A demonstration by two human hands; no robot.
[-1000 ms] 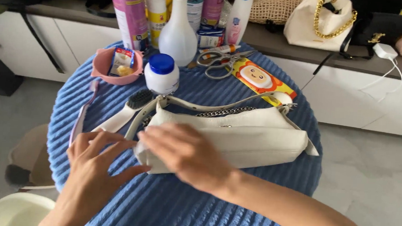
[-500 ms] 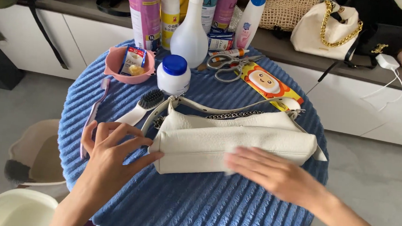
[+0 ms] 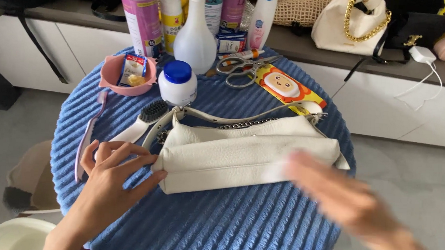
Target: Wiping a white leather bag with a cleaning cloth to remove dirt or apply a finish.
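Left hand (image 3: pixel 109 172) spread flat, fingers pressing the near left end of a cream leather handbag (image 3: pixel 241 154). Right hand (image 3: pixel 342 194) blurred, over the bag's right end, seemingly on a small white wipe (image 3: pixel 276 170); grip impossible to tell through the blur. Handbag lying on its side across the middle of the round bench (image 3: pixel 216 227), covered in ribbed blue cloth, strap and chain looped along the far edge of the bag.

Just left of the bag: a white brush with dark bristles (image 3: pixel 143 122), partly under the left fingers. Further left, a lilac toothbrush (image 3: pixel 87 137) lying near-to-far. Beyond the brush, a white jar with a blue lid (image 3: pixel 177 83), and a pink bowl (image 3: pixel 113 77) holding small packets. On the far side, a white spray bottle (image 3: pixel 195 33) among several tall bottles, scissors (image 3: pixel 241 69), and an orange and yellow packet with a cartoon face (image 3: pixel 284 87).

Behind the bench, a low white cabinet carrying a cream purse with a gold chain (image 3: pixel 350 22) and a white charger (image 3: pixel 422 55). Near left, on the floor, the rim of a pale tub (image 3: pixel 15 233).
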